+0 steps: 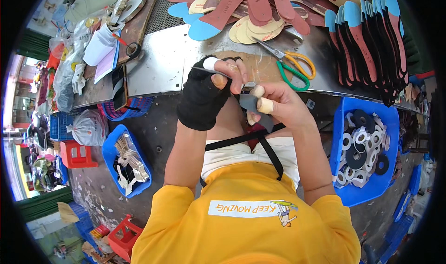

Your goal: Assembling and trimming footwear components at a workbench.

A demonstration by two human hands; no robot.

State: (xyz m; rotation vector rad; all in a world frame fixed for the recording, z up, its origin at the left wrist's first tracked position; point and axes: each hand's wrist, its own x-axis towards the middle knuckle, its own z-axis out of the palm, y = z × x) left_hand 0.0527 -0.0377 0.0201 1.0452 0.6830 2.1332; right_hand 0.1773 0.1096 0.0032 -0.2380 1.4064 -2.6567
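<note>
My left hand [204, 94] wears a black fingerless glove, with tape on a finger. Its fingers are closed round a thin metal tool [209, 71], whose narrow end sticks out to the left; the rest is hidden, so its kind is unclear. My right hand [285, 106], with tape on thumb and finger, pinches a dark grey piece of sheet material [250, 103] close to the left fingertips. Both hands are over my lap at the bench's front edge. Scissors [285, 59] with one orange and one green handle lie just beyond the right hand.
The metal-topped bench [158, 62] carries heaped insoles [223, 13] and a row of black-edged insoles [357, 45]. At right stands a blue basket [392, 138] of tape rolls; at left, a smaller blue basket [109, 155] of strips. Red stools [76, 155] stand on the floor.
</note>
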